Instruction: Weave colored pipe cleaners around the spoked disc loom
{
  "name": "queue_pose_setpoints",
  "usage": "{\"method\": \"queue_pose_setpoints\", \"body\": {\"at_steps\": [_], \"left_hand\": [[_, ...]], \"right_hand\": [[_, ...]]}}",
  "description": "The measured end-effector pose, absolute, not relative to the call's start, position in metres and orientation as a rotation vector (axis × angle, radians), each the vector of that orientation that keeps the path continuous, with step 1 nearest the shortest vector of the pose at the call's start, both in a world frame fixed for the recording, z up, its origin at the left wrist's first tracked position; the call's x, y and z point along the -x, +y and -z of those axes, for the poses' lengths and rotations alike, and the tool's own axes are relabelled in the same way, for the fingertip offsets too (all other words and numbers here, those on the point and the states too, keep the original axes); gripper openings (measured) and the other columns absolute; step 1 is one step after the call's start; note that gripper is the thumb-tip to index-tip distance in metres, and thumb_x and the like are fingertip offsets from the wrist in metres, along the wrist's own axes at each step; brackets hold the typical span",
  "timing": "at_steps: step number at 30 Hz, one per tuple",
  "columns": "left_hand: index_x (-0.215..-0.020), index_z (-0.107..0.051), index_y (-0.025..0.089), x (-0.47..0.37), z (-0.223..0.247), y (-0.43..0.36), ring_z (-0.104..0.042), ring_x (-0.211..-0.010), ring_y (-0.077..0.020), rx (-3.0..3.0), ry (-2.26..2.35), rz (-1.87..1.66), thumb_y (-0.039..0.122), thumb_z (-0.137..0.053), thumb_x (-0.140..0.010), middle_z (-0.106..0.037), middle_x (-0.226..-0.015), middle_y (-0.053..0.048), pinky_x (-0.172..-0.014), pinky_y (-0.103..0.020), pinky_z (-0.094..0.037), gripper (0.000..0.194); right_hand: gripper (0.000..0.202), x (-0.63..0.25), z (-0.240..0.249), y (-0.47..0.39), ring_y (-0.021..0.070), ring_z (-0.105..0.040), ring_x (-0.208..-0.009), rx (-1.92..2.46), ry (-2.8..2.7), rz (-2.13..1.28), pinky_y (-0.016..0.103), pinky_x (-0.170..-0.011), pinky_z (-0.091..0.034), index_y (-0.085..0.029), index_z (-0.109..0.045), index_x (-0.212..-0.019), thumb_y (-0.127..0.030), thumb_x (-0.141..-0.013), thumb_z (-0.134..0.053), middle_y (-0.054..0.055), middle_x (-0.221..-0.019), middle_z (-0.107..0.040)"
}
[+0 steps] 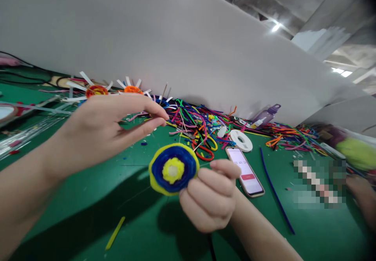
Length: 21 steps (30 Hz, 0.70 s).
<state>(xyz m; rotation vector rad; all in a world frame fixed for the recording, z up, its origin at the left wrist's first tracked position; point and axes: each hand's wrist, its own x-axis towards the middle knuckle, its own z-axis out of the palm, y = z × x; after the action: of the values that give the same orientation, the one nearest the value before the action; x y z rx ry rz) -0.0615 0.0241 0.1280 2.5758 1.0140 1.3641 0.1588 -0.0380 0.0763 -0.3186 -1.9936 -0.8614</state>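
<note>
A round woven disc (189, 167) with a yellow rim, blue rings and a yellow centre is held above the green table. My right hand (210, 196) is closed on its right edge, fingers curled. Thin clear strands stick out around the disc. Up and to the left of it, my left hand (117, 125) has its thumb and fingertips pressed together; what they pinch, if anything, is too small to make out.
Coloured pipe cleaners (202, 116) lie heaped along the wall, with scissors (205, 153), a white spool (241, 140) and a purple bottle (266, 116). A phone (246, 173) and a blue pipe cleaner (276, 192) lie right. Another person's hand (361, 192) is at far right.
</note>
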Motion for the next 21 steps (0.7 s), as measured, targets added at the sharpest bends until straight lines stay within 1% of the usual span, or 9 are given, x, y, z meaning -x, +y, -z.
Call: {"method": "queue_pose_setpoints", "body": {"at_steps": [2, 5, 8, 9, 11, 15, 18, 20, 21], "left_hand": [[-0.092, -0.073, 0.021, 0.068, -0.128, 0.027, -0.063, -0.078, -0.0102, -2.581, 1.119, -1.425, 0.046, -0.051, -0.091, -0.072, -0.086, 0.005, -0.077, -0.017, -0.041, 0.033], [-0.091, -0.073, 0.021, 0.072, -0.131, 0.03, -0.063, -0.082, -0.0107, -2.466, 1.34, -1.506, 0.044, -0.054, -0.09, -0.069, -0.083, 0.007, -0.076, -0.018, -0.04, 0.03], [-0.082, -0.071, 0.015, 0.07, -0.132, 0.035, -0.062, -0.073, -0.0105, -2.171, 1.392, -1.526, 0.034, -0.055, -0.088, -0.067, -0.075, 0.004, -0.069, -0.019, -0.042, 0.025], [-0.079, -0.07, 0.014, 0.069, -0.13, 0.038, -0.062, -0.07, -0.0103, -2.069, 1.367, -1.502, 0.031, -0.054, -0.088, -0.067, -0.072, 0.002, -0.066, -0.019, -0.042, 0.025], [-0.077, -0.067, 0.013, 0.067, -0.122, 0.047, -0.06, -0.069, -0.0109, -1.953, 1.37, -1.436, 0.029, -0.052, -0.088, -0.067, -0.072, -0.001, -0.066, -0.021, -0.043, 0.025], [-0.074, -0.066, 0.014, 0.061, -0.094, 0.069, -0.064, -0.075, -0.0155, -1.844, 1.215, -1.09, 0.03, -0.053, -0.088, -0.069, -0.077, -0.005, -0.08, -0.032, -0.049, 0.025], [-0.089, -0.068, 0.016, 0.053, -0.073, 0.074, -0.068, -0.079, -0.0188, -1.612, 1.025, -0.941, 0.03, -0.059, -0.085, -0.072, -0.085, -0.005, -0.082, -0.036, -0.053, 0.017], [-0.099, -0.07, 0.019, 0.047, -0.064, 0.072, -0.07, -0.084, -0.0204, -1.508, 0.909, -0.827, 0.031, -0.064, -0.083, -0.072, -0.1, -0.006, -0.084, -0.037, -0.055, 0.021], [-0.107, -0.069, 0.022, 0.045, -0.061, 0.069, -0.07, -0.091, -0.0219, -1.437, 0.831, -0.799, 0.031, -0.066, -0.082, -0.071, -0.109, -0.006, -0.084, -0.037, -0.055, 0.027]], "right_hand": [[0.018, -0.162, -0.079, -0.03, 0.0131, -0.058, -0.081, 0.503, -1.934, 0.678, 0.034, -0.081, -0.046, -0.026, -0.059, -0.078, -0.011, -0.086, -0.053, -0.002, -0.089, -0.065], [0.017, -0.166, -0.079, -0.015, 0.0149, -0.062, -0.083, 0.784, -1.715, 0.231, 0.034, -0.078, -0.05, -0.025, -0.058, -0.09, -0.01, -0.082, -0.062, 0.0, -0.087, -0.065], [0.009, -0.17, -0.075, -0.001, 0.0161, -0.063, -0.083, 1.026, -1.448, -0.243, 0.032, -0.077, -0.053, -0.023, -0.059, -0.088, -0.022, -0.082, -0.066, 0.001, -0.086, -0.065], [0.012, -0.171, -0.075, 0.003, 0.016, -0.064, -0.082, 1.08, -1.363, -0.41, 0.031, -0.076, -0.053, -0.022, -0.059, -0.088, -0.027, -0.081, -0.068, 0.001, -0.086, -0.066], [0.019, -0.171, -0.073, 0.008, 0.015, -0.065, -0.078, 1.13, -1.217, -0.714, 0.029, -0.073, -0.054, -0.021, -0.061, -0.086, -0.032, -0.076, -0.072, 0.001, -0.084, -0.067], [0.025, -0.169, -0.071, 0.011, 0.0124, -0.065, -0.068, 1.079, -1.02, -1.215, 0.026, -0.067, -0.054, -0.019, -0.064, -0.084, -0.033, -0.069, -0.078, -0.001, -0.077, -0.069], [0.028, -0.166, -0.069, 0.012, 0.0106, -0.063, -0.057, 1.066, -0.956, -1.38, 0.025, -0.062, -0.054, -0.018, -0.064, -0.082, -0.033, -0.066, -0.081, -0.002, -0.069, -0.069], [0.031, -0.165, -0.065, 0.012, 0.0098, -0.062, -0.053, 1.081, -0.94, -1.417, 0.025, -0.06, -0.054, -0.017, -0.064, -0.081, -0.034, -0.063, -0.083, -0.002, -0.067, -0.068], [0.032, -0.164, -0.063, 0.013, 0.0096, -0.062, -0.053, 1.092, -0.939, -1.432, 0.024, -0.06, -0.054, -0.017, -0.064, -0.081, -0.034, -0.062, -0.083, -0.002, -0.067, -0.069]]}}
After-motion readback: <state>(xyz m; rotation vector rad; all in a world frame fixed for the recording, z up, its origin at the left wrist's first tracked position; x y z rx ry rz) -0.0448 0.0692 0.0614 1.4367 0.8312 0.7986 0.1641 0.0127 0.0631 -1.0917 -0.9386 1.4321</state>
